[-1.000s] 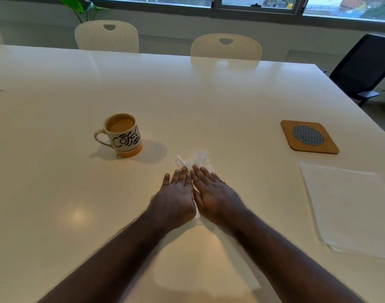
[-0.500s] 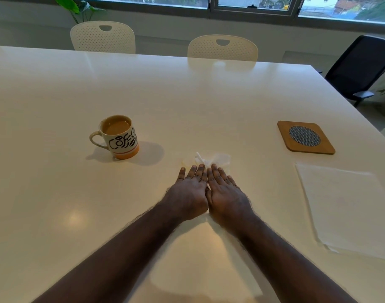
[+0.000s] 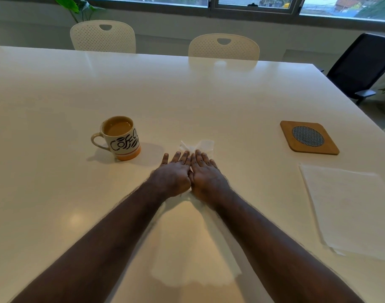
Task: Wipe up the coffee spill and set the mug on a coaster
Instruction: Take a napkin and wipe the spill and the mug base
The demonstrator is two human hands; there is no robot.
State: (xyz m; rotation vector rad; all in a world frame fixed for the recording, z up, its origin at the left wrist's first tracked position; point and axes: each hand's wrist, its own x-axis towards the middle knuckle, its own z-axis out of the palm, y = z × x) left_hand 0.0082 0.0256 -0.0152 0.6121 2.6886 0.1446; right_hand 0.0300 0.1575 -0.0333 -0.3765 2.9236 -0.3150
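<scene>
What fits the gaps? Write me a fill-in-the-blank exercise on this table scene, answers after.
1. Both hands, the left hand and the right hand, press flat on a white ____.
2. The mug stands directly on the ____, with its handle toward the person's left.
3. The wooden coaster holds ____.
4. The stack of paper sheets lies nearer the person than the ____.

Answers: tissue; table; nothing; coaster

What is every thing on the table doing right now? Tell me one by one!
mug: upright on the table, full of coffee, not on the coaster
tissue: crumpled, pressed flat under both hands
left hand: flat on the tissue, fingers straight
right hand: flat on the tissue, beside the left hand
coaster: bare, far right
paper sheets: lying flat, untouched
</scene>
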